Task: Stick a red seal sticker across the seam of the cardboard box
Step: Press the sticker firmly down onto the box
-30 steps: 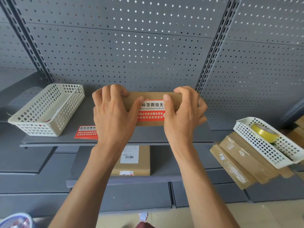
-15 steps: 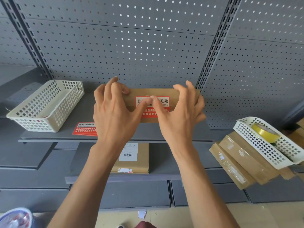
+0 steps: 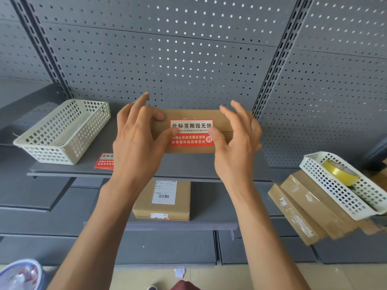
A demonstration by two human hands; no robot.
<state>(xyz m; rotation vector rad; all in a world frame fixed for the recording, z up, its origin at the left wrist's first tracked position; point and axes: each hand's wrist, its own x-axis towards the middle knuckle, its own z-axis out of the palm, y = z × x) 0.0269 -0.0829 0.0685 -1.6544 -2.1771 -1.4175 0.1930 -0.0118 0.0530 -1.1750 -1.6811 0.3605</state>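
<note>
Both ends of the cardboard box (image 3: 194, 116) are hidden behind the hands, there on the grey shelf (image 3: 188, 164). The red seal sticker (image 3: 191, 132) sits across the seam, between the two thumbs. Left hand (image 3: 136, 141) and right hand (image 3: 234, 147) have fingers spread, thumb tips pressing the sticker's edges, gripping nothing.

Both bare forearms reach up and forward, roughly parallel, backs of the hands toward the camera. The left hand (image 3: 136, 143) has its fingers spread and lightly curled, the index raised highest, the thumb stretched inward to the right. The right hand (image 3: 236, 147) mirrors it, fingers fanned and lifted, thumb stretched inward to the left. Neither hand closes into a grip.
</note>
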